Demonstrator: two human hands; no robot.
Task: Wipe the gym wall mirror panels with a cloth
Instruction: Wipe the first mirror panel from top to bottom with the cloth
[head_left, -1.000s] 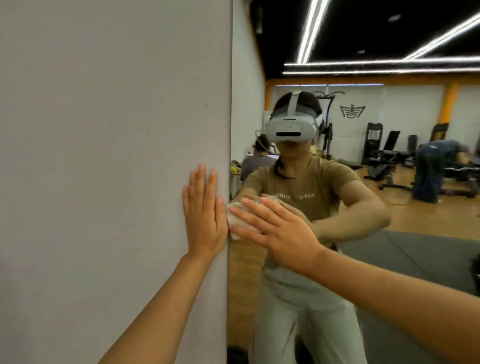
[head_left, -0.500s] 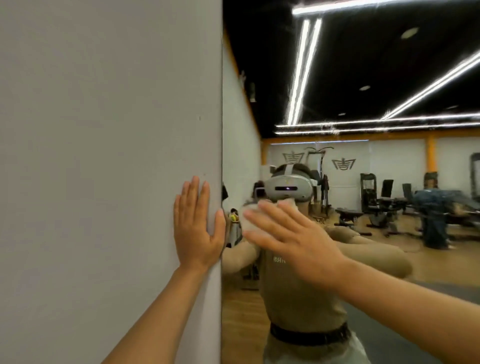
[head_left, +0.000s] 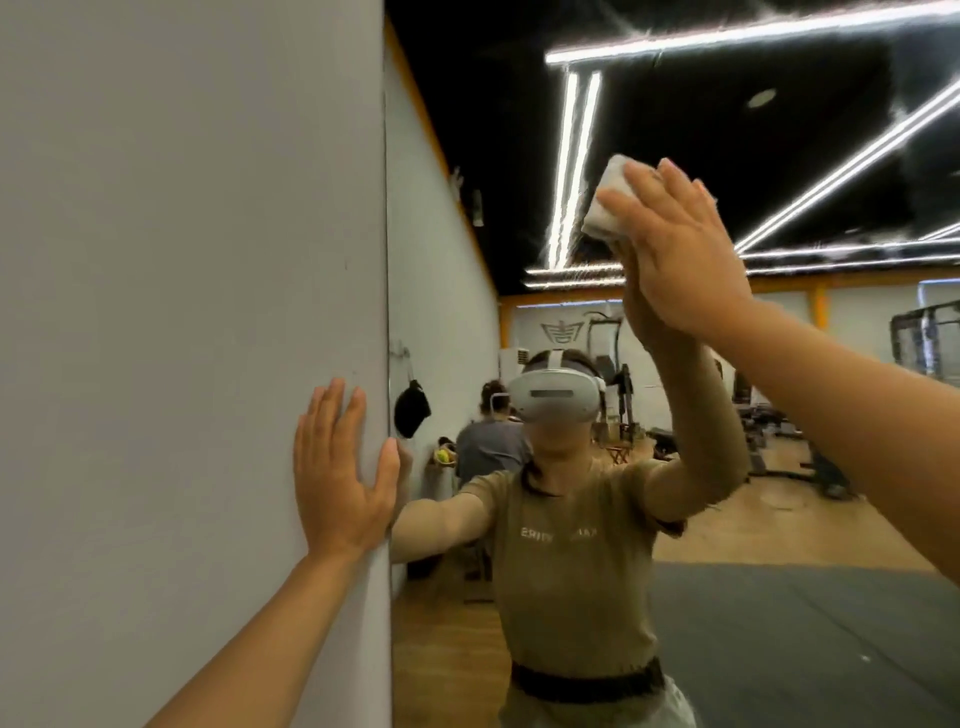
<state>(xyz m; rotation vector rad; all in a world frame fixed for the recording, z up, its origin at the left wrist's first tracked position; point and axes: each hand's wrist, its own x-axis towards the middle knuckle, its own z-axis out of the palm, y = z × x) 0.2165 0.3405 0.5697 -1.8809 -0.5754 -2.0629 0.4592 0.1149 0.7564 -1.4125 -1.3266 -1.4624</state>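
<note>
The cloth is mostly hidden behind the right hand; only its upper left corner shows past the fingers. Both forearms are cut off by the picture's edges, the left at the bottom, the right at the right side. In the mirror, below the cloth, the shirt lettering is too blurred to read, and the reflection is cut off at the hips. Gym machines right of it are too small and blurred to tell apart.
</note>
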